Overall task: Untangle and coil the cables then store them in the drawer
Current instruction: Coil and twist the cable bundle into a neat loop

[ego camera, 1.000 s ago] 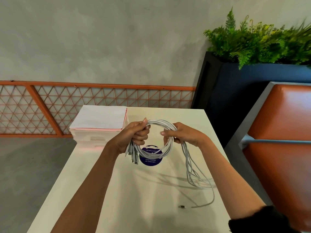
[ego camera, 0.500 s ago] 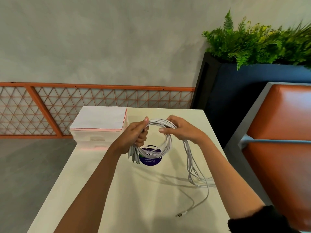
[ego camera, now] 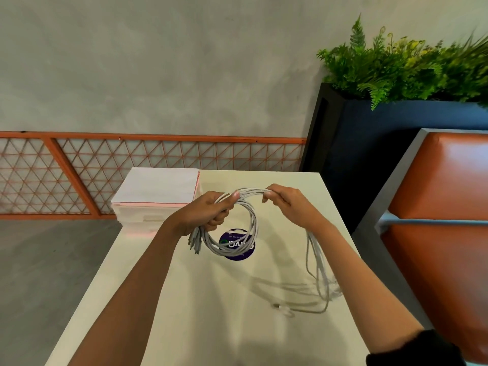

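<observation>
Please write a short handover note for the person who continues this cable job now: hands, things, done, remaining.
Left hand grips the coil of white cables above the table.
Right hand pinches the strands at the coil's top; loose tails hang from it to the table.
Done: several loops wound.
Left: wind the tails, put the coil in the drawer unit at the far left.

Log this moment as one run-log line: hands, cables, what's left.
step: coiling | left hand: grips cable coil | right hand: pinches coil top | loose tails: trailing onto table | storing: not yet done
</observation>
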`<state>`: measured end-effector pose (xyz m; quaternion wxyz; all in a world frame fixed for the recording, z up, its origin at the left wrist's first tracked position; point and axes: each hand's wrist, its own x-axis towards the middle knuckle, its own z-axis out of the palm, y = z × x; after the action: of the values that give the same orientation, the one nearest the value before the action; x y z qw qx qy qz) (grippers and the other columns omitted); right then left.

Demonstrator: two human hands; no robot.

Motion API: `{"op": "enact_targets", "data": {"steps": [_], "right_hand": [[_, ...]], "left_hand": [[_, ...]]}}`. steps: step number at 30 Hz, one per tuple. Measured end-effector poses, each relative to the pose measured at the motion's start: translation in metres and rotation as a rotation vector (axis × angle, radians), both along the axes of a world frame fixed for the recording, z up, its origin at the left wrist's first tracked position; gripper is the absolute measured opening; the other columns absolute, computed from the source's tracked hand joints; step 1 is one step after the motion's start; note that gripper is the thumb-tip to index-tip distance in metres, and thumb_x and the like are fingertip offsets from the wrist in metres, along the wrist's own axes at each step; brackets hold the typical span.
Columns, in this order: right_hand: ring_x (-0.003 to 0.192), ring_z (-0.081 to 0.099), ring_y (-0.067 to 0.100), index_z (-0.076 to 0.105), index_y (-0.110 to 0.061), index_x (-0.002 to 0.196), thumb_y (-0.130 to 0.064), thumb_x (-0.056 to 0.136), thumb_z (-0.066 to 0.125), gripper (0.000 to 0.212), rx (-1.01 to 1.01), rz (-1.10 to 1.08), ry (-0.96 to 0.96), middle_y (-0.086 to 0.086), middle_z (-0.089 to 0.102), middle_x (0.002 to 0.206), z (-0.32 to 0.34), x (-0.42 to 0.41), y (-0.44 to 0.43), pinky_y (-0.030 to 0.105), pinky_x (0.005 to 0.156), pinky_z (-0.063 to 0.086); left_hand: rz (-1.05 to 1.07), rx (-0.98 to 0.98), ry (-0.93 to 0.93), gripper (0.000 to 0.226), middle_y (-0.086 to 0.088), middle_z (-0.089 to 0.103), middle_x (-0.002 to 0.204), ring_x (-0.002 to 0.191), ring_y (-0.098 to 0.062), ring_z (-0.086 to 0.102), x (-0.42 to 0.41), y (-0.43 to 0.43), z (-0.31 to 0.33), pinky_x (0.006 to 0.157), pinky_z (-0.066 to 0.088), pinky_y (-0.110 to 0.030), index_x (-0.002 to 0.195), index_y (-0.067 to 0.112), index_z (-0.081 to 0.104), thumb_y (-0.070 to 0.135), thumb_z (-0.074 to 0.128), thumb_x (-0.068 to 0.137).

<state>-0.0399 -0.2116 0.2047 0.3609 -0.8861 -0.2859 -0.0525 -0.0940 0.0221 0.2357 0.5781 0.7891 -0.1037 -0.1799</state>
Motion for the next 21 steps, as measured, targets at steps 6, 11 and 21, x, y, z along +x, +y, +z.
{"op": "enact_targets", "data": {"steps": [6,11,21], "right_hand": [[0.045,0.019,0.005,0.055,-0.010,0.079,-0.050,0.094,0.041,0.045,0.115,0.087,0.686,-0.007,0.028,0.053,0.039,-0.002,-0.010,0.016,0.041,0.017],[0.039,0.015,0.001,0.045,-0.020,0.059,-0.050,0.092,0.039,0.044,0.235,0.206,1.056,-0.010,0.025,0.049,0.045,0.005,-0.013,0.017,0.039,0.008],[0.054,0.045,0.004,0.052,-0.010,0.096,-0.008,0.090,0.056,0.007,0.582,0.269,0.783,-0.001,0.048,0.069,0.016,-0.009,0.000,0.014,0.046,0.041]], "left_hand": [[0.096,0.163,-0.250,0.042,0.002,0.041,0.056,0.047,-0.008,0.035,0.000,0.001,0.004,0.044,0.031,-0.019,0.088,0.008,0.061,0.049,0.053,0.087],[0.106,0.059,-0.218,0.043,-0.001,0.034,0.053,0.045,-0.011,0.028,0.001,-0.001,0.006,0.042,0.027,-0.021,0.073,0.010,0.053,0.048,0.049,0.091],[0.205,-0.414,-0.074,0.043,0.006,0.019,0.048,0.039,-0.006,0.013,0.003,0.004,0.010,0.042,0.012,-0.019,0.064,0.015,0.040,0.050,0.048,0.086]]}}
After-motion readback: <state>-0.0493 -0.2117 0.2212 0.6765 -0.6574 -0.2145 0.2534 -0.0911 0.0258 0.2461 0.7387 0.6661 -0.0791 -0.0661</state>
